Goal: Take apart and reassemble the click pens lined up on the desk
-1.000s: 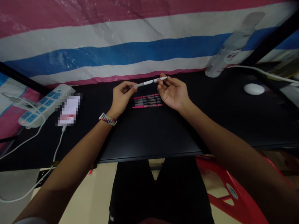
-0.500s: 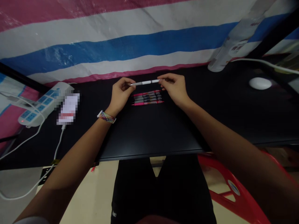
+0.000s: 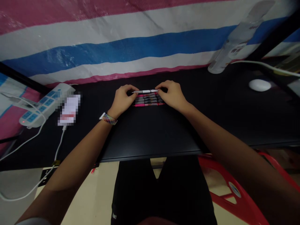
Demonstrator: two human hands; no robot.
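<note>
"Where are you keeping the white pen (image 3: 147, 91)?"
"I'm holding it level near the desk's (image 3: 152, 134) far edge, just beyond the row of pens (image 3: 147, 101). My left hand (image 3: 122, 100) is pinching the tip end; my right hand's (image 3: 172, 96) fingers are grasping the other."
"Is it touching the desk?"
"I'm not managing to tell. The bottle (image 3: 228, 51) is standing by the far edge, rightward, and the power strip (image 3: 48, 104) is lying toward the left."
</note>
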